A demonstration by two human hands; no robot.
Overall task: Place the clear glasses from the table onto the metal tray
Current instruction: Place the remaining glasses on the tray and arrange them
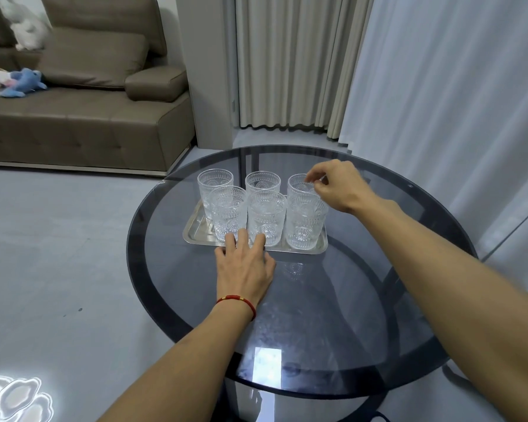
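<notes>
Several clear embossed glasses stand upright in two rows on the metal tray (195,230), which lies on the round dark glass table (363,287). My right hand (336,185) reaches over from the right, its thumb and fingertips pinched on the rim of the back right glass (298,186). My left hand (244,269), with a red cord at the wrist, lies palm down on the table. Its fingers are spread and their tips touch the tray's front edge, just before the front left glass (227,213) and the front middle glass (267,219).
A brown sofa (83,123) with plush toys stands at the far left across the grey floor. Curtains (439,86) hang behind and to the right of the table. The table's near half carries only reflections.
</notes>
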